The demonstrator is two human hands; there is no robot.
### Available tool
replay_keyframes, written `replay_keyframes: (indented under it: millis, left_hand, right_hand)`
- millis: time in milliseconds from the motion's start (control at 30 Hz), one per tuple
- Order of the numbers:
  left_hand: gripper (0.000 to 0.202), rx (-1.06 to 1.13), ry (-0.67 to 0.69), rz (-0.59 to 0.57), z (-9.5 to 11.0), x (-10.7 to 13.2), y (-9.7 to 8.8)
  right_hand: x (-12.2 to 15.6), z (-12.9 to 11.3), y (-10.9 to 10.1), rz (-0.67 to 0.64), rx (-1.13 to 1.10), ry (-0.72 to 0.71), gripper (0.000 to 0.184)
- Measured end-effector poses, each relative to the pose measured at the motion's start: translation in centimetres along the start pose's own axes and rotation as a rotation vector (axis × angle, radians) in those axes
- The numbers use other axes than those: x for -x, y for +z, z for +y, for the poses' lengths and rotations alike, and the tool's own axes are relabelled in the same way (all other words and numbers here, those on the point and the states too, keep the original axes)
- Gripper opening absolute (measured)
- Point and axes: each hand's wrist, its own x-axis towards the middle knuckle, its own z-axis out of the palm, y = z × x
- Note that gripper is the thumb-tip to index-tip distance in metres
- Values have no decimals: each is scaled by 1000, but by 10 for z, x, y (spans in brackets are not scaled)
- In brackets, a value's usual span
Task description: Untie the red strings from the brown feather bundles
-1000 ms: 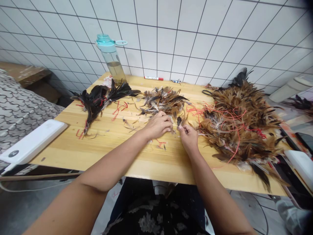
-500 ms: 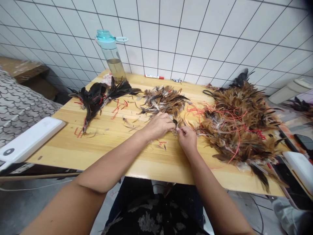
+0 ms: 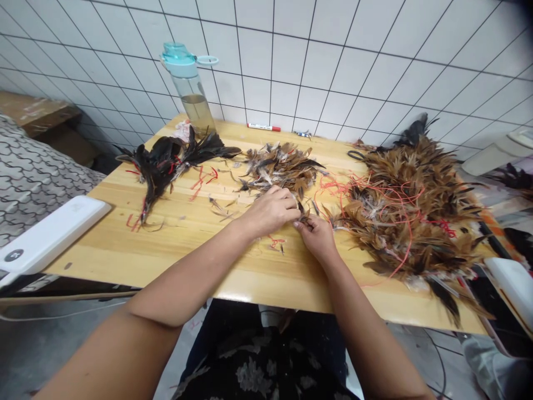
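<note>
Feathers (image 3: 305,211) — pinched in right fingers (image 3: 313,224), just beside curled left fingers (image 3: 292,214) — left grip unclear.

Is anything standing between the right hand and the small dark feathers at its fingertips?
Nothing visible: the right hand pinches the small dark feathers directly. The left hand sits close beside them, its fingertips hidden from view.

Two bare arms extend from the near side, the left forearm (image 3: 187,269) slanting far and right, the right forearm (image 3: 360,303) far and left, bringing the hands almost together. The left hand (image 3: 271,213), its back turned up, curls its fingers downward; the right hand (image 3: 318,238), just beside it, folds its fingers, thumb pointing left.
</note>
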Motion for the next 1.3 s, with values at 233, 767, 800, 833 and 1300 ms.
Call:
replay_keyframes:
  millis: [233, 767, 800, 833, 1300]
  left_hand:
    - [22, 62, -156, 399, 8, -1, -6]
    - [18, 689, -437, 204, 20, -8, 37]
    - [16, 670, -422, 220, 21, -8, 38]
    - [15, 653, -411, 229, 23, -8, 39]
    - [18, 1065, -742, 291, 21, -10, 41]
  right_hand:
    - [-1, 4, -2, 152, -368, 198, 34]
    - [4, -1, -3, 188, 263, -40, 22]
    - [5, -1, -3, 172, 320, -22, 20]
    - [5, -2, -3, 157, 375, -2, 20]
    - [9, -4, 2, 155, 236, -127, 20]
